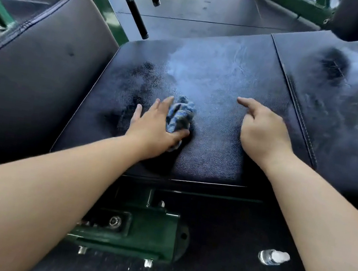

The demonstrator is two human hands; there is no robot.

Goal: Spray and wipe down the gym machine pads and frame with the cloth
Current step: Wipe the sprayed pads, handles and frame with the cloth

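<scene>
Left hand (155, 129) gripping blue cloth (180, 114) on seat pad (217, 76), right hand (264, 132) empty, forefinger out, bottle (272, 257) label unreadable

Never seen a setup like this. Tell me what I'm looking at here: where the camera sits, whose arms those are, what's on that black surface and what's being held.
There is only one picture. It comes from a wide-angle camera worn on a person's head, looking down at their own bare arms, and no robot is involved. The black surface is the padded seat of a gym machine, with a back pad on its left and a side pad on its right. The green metal below is the frame. The left hand holds a bunched blue cloth against the seat, which shows darker, damp-looking patches. The right hand holds nothing, and its forefinger is stretched out over the seat. A small spray bottle is on the dark floor, near the right forearm.
</scene>
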